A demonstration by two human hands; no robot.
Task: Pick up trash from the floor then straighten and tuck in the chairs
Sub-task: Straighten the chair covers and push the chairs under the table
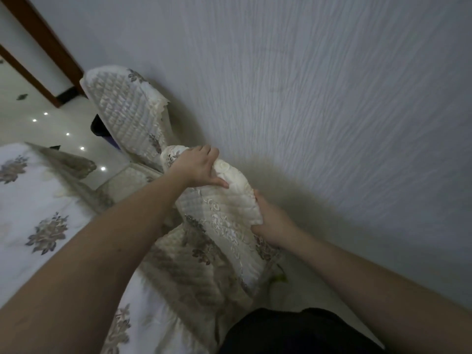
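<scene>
A chair (224, 221) with a cream quilted, flower-embroidered cover stands right in front of me, close to the wall. My left hand (196, 167) grips the far end of its backrest top, fingers curled over the edge. My right hand (270, 221) holds the near end of the same backrest top. The chair's seat (184, 267) points toward the table on the left. A second chair (127, 111) with the same cover stands further along the wall. A small green scrap (279, 278) lies on the floor beside the near chair's base.
The table (38, 213) with a white flowered cloth fills the lower left. A textured pale wall (332, 98) runs along the right. Glossy floor tiles (51, 123) and a brown door frame (46, 47) lie at the far left. My dark trouser leg (293, 330) is at the bottom.
</scene>
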